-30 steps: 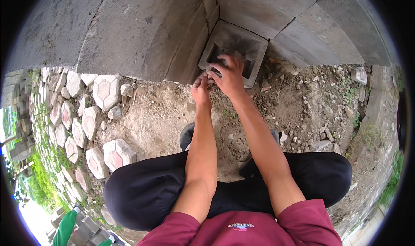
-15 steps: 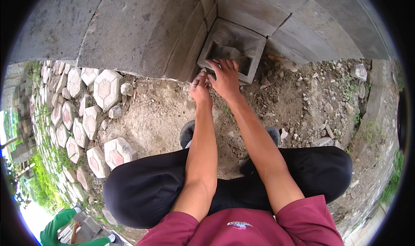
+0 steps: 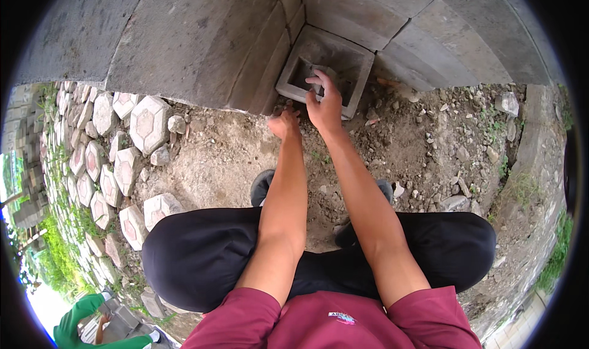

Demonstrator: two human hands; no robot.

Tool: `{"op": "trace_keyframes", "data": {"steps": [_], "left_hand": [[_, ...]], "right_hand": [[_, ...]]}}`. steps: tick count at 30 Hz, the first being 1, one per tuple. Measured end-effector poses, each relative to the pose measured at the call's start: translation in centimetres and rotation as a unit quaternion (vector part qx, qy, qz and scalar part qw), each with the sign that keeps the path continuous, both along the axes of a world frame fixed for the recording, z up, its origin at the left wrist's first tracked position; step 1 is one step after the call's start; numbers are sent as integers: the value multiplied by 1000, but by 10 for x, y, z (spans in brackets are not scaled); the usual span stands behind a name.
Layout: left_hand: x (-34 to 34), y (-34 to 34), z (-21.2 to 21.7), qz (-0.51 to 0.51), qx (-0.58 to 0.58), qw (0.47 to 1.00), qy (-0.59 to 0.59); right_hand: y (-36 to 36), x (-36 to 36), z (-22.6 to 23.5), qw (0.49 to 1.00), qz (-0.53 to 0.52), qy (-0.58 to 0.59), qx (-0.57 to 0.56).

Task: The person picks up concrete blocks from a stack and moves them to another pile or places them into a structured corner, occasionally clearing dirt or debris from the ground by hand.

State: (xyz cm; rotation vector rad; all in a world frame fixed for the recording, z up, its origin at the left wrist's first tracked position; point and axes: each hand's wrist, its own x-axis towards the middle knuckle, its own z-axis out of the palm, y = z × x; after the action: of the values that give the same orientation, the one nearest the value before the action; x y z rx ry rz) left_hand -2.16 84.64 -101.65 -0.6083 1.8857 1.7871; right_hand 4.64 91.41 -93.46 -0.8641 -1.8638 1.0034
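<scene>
A square, hollow concrete box (image 3: 362,79) stands in the corner between grey slab walls. Inside it lies a grey lump (image 3: 331,71), partly hidden by my fingers. My right hand (image 3: 326,106) hovers over the box's near rim, open, with thumb and curved fingers apart and nothing seen between them. Lower and to the left, my left hand (image 3: 283,124) is by the near left corner of the box, close to the soil. Its fingers look apart and point forward, though their tips are hard to make out, and I see nothing held in them.
Concrete slab walls (image 3: 178,48) rise left and right of the corner. Several hexagonal paving blocks (image 3: 149,125) lie to the left. Loose soil and stones (image 3: 454,140) cover the ground at right. A person in green (image 3: 83,321) is at the lower left.
My hands have drawn apart from near touching. My left hand moved slightly down and its pinched fingers loosened. My right hand turned, its fingers now curving left over the box.
</scene>
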Motion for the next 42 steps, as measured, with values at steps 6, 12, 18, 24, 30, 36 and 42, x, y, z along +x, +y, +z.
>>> {"op": "trace_keyframes", "data": {"steps": [6, 12, 18, 24, 30, 36, 42], "left_hand": [[-4, 9, 2, 43, -22, 999, -14], [-6, 16, 11, 75, 25, 995, -57], [-2, 20, 20, 65, 13, 997, 37], [-4, 21, 28, 72, 10, 997, 10], [5, 14, 17, 46, 44, 998, 2], [20, 9, 6, 49, 76, 995, 35], [6, -15, 8, 26, 113, 988, 104]], "right_hand": [[-1, -6, 0, 999, -40, 4, -23], [-1, -10, 1, 998, -50, 18, -35], [-1, -12, 3, 997, -57, 26, -33], [-1, -12, 2, 997, -59, 22, -35], [-3, -14, 3, 997, -68, 29, -39], [2, -15, 1, 994, -93, 58, -26], [-20, -24, 30, 987, -84, 99, -99]]}}
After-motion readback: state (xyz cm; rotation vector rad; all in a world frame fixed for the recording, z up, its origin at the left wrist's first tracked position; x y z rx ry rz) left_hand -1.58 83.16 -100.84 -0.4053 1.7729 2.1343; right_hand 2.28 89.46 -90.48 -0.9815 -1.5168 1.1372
